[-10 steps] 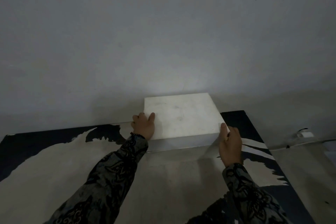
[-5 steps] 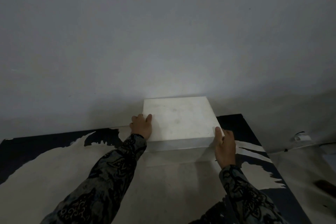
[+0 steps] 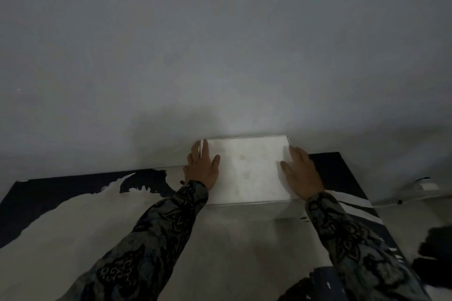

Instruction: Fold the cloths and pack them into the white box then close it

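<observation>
At the far edge of the surface (image 3: 220,252), by the wall, sits the closed white box (image 3: 247,173). The left hand (image 3: 203,168) and right hand (image 3: 302,173) lie flat on its lid, fingers straight. No writing shows.

Dim plain room, likely a home, bare grey wall (image 3: 220,44), black-and-white patterned mat (image 3: 73,215)

Dim grey wall (image 3: 220,44), black-and-white mat (image 3: 73,215)

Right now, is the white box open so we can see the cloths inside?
No, the white box has its lid down flat, with the left hand and right hand resting on top, and no cloths show.
</observation>
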